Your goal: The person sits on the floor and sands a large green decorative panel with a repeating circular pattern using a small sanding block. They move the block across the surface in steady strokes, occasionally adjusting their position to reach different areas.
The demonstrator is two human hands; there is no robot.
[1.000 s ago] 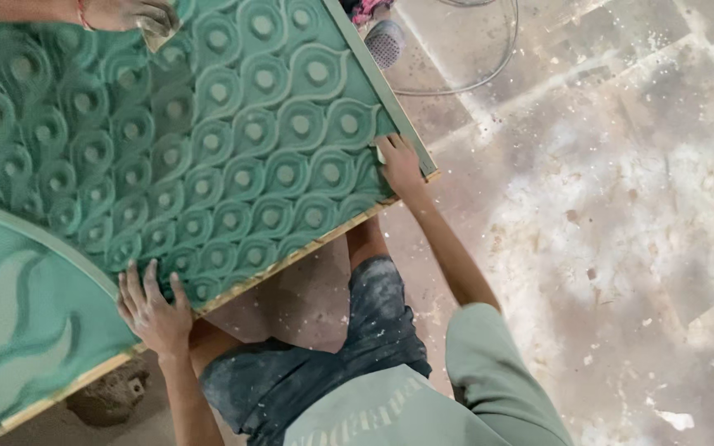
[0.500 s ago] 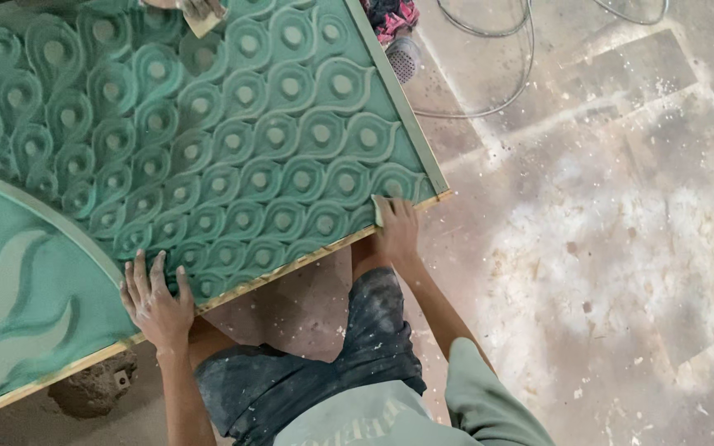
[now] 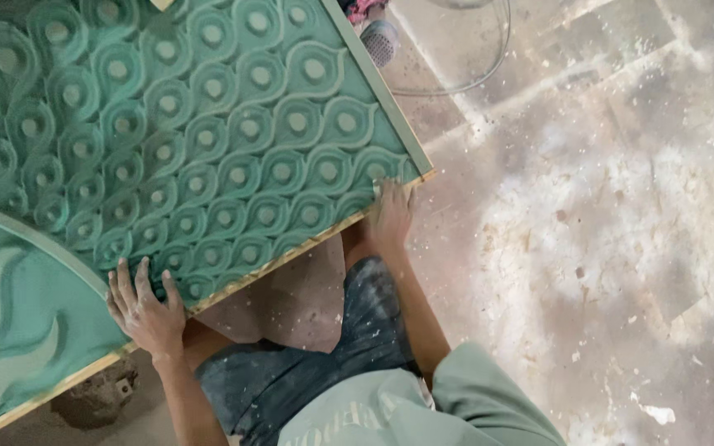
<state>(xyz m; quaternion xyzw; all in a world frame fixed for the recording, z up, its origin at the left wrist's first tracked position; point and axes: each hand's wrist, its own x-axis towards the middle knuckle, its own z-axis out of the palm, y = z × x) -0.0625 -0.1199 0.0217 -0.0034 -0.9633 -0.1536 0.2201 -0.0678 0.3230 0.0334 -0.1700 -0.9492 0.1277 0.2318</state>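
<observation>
Both hands grip the green carved panel (image 3: 208, 140) at its near edge — left hand (image 3: 146, 310) flat, fingers spread; right hand (image 3: 390, 216) at the corner, fingers pressed together.

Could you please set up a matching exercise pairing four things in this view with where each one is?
Things:
1. left hand
2. right hand
3. grey cable
4. carved green panel

Places:
A. looped on the dusty floor beyond the panel's far corner
B. at the panel's near right corner
C. fills the upper left of the view, with a pale wooden edge
D. flat on the panel's near edge, beside the curved band

Pairs: 1-D, 2-B, 3-A, 4-C
</observation>
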